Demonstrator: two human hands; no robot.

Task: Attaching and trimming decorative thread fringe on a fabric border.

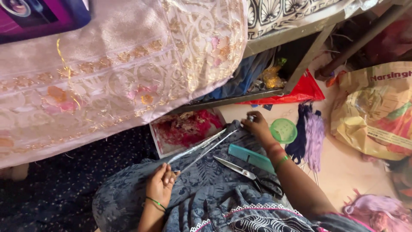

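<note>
Hands (161,184) (256,125), apparently stretching pale threads (204,148)

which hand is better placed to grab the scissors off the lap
Right, probably. The right hand pinches the far end of the silvery threads, just above the scissors. The left hand grips the near end, farther from the handles.

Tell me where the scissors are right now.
In the head view the scissors lie on the blue patterned cloth over the person's lap, right of centre, just below the teal comb and beside the right forearm.
</note>
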